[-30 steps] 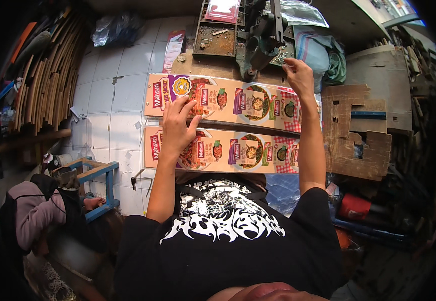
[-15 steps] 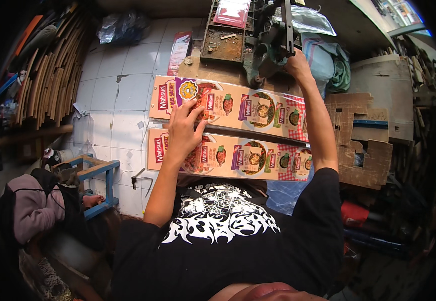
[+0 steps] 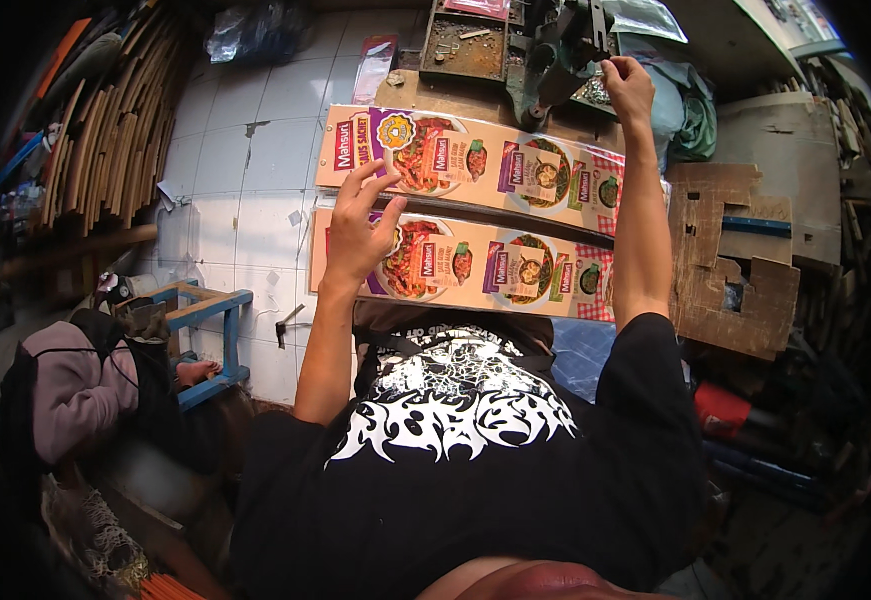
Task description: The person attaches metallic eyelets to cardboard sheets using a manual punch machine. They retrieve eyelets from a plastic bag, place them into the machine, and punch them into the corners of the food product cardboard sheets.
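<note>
Two long printed strips lie side by side in front of me: a far strip (image 3: pixel 485 163) and a near strip (image 3: pixel 460 262), both peach-coloured with food pictures and a red-checked end. My left hand (image 3: pixel 360 235) is over their left part, fingers spread, holding nothing. Its fingertips reach the far strip's near edge; whether they touch is unclear. Beyond the strips stands a dark metal hand press (image 3: pixel 555 80) with an upright lever (image 3: pixel 598 25). Just right of the lever, my right hand (image 3: pixel 630 92) has its fingers pinched together. What they hold, if anything, is too small to make out.
A metal tray (image 3: pixel 465 45) with small bits stands left of the press. Cut brown board (image 3: pixel 730 265) lies at the right, stacked wooden strips (image 3: pixel 115 140) at the far left. Another person's sleeve (image 3: pixel 85 385) shows beside a blue stool frame (image 3: pixel 205 330) on the left.
My right hand has come off the press lever and closed into a pinch beside it. My left hand has drawn back and lifted its fingers from the far strip. The whole view has shifted slightly.
</note>
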Action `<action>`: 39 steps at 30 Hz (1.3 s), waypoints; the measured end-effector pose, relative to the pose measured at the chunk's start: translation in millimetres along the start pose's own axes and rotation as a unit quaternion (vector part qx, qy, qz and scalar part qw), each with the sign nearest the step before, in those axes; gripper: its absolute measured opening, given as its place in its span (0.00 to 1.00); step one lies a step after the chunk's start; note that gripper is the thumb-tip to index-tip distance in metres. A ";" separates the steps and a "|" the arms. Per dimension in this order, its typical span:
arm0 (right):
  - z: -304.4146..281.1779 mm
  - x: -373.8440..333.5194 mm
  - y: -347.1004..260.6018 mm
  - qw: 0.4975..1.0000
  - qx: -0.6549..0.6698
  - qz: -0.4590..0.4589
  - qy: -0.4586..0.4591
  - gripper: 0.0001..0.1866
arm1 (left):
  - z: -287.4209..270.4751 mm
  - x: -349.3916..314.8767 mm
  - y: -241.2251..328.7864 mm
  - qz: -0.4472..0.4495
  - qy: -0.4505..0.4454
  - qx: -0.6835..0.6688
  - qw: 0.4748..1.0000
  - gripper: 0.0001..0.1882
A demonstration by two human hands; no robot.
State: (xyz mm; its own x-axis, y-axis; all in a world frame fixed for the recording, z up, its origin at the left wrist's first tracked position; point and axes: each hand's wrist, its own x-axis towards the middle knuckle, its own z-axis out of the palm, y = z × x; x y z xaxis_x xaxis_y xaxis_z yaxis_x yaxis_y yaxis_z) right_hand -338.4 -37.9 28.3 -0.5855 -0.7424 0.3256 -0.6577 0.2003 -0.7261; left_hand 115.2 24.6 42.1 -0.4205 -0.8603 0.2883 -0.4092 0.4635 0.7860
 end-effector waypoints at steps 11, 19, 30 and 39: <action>-157.3 -223.3 52.1 0.967 0.093 0.198 0.129 0.15 | -62.0 -80.8 -64.1 -0.191 0.097 0.156 0.964 0.14; -166.7 -322.4 119.2 0.938 0.157 0.305 0.057 0.13 | -52.9 -75.0 -51.1 -0.207 0.109 0.162 0.959 0.11; -137.9 -328.3 67.8 0.943 -0.113 0.273 0.150 0.16 | -35.1 -82.7 -44.4 -0.195 0.167 0.176 0.950 0.12; -145.3 -328.1 67.4 0.942 -0.087 0.281 0.160 0.16 | -29.3 -81.0 -43.8 -0.177 0.193 0.210 0.942 0.10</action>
State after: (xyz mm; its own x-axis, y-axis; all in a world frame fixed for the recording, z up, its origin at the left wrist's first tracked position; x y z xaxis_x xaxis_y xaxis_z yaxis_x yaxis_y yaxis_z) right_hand -259.5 312.1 -39.4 -0.9589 -0.2634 0.1053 -0.2531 0.6269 -0.7368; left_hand 190.9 67.8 0.4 0.0949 -0.9523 0.2899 -0.7872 0.1065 0.6074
